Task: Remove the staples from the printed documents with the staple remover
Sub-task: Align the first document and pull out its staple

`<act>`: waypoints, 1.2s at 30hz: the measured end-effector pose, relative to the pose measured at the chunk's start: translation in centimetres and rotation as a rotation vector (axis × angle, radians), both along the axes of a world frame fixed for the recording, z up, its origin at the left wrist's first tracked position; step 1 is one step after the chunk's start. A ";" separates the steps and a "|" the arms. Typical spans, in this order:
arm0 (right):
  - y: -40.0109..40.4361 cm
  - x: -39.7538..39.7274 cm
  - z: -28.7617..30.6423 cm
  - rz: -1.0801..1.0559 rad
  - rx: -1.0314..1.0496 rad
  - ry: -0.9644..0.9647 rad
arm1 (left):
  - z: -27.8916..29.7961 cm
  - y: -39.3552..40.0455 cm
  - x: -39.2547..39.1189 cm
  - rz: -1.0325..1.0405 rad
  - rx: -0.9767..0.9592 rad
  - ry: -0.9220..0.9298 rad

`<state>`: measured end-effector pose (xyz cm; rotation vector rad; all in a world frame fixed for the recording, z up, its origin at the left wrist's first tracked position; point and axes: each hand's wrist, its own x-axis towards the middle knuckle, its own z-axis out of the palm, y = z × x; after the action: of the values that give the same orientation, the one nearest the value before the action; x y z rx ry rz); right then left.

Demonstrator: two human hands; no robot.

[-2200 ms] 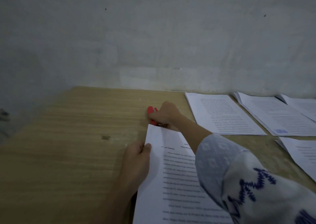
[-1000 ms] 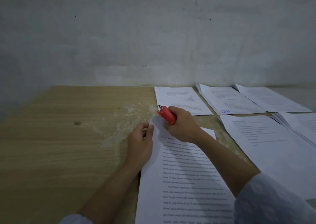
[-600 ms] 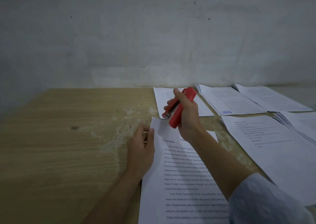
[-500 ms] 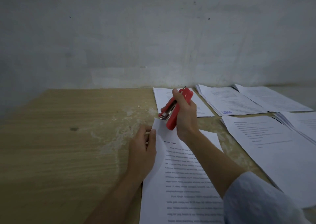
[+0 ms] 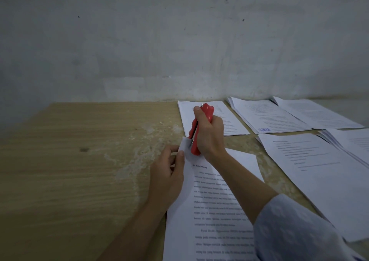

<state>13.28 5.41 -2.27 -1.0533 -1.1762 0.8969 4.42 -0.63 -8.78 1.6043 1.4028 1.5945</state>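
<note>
A printed document (image 5: 211, 211) lies on the wooden table (image 5: 79, 171) in front of me, its top left corner lifted off the surface. My left hand (image 5: 167, 177) pinches that corner between thumb and fingers. My right hand (image 5: 209, 135) grips the red staple remover (image 5: 199, 129), held nearly upright with its lower end set against the raised corner. The staple itself is too small to make out.
Several other printed documents lie along the wall and to the right: one behind my right hand (image 5: 229, 117), one with a blue logo (image 5: 267, 115), one at far right (image 5: 317, 113) and a large sheet (image 5: 319, 171). A grey wall rises just behind the table.
My right hand lifted the red tool off the page, turned it upright and brought it down onto the corner. My left hand raised that corner of the paper.
</note>
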 end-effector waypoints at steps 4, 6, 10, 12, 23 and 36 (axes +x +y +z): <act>0.0 -0.2 -0.1 -0.027 0.048 -0.066 | 0.0 0.0 0.2 0.039 0.052 0.022; -0.1 -0.4 -0.3 -0.013 0.061 -0.077 | -0.2 0.2 0.0 0.068 0.070 0.055; -0.1 -0.5 -0.4 0.011 0.030 -0.066 | -0.3 0.5 -0.2 0.071 0.067 0.076; 0.0 -0.5 -0.4 0.014 0.012 -0.058 | -0.3 0.5 -0.3 0.077 0.074 0.082; 0.4 -0.3 -0.4 -0.031 -0.038 -0.026 | -0.3 0.6 0.1 0.082 0.105 0.094; 0.5 -0.5 -0.6 -0.082 0.019 -0.065 | -0.2 0.5 0.2 0.082 0.101 0.080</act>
<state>12.73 5.86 -2.84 -1.1141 -1.1844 0.7912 4.59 -0.12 -8.97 1.7055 1.4679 1.6894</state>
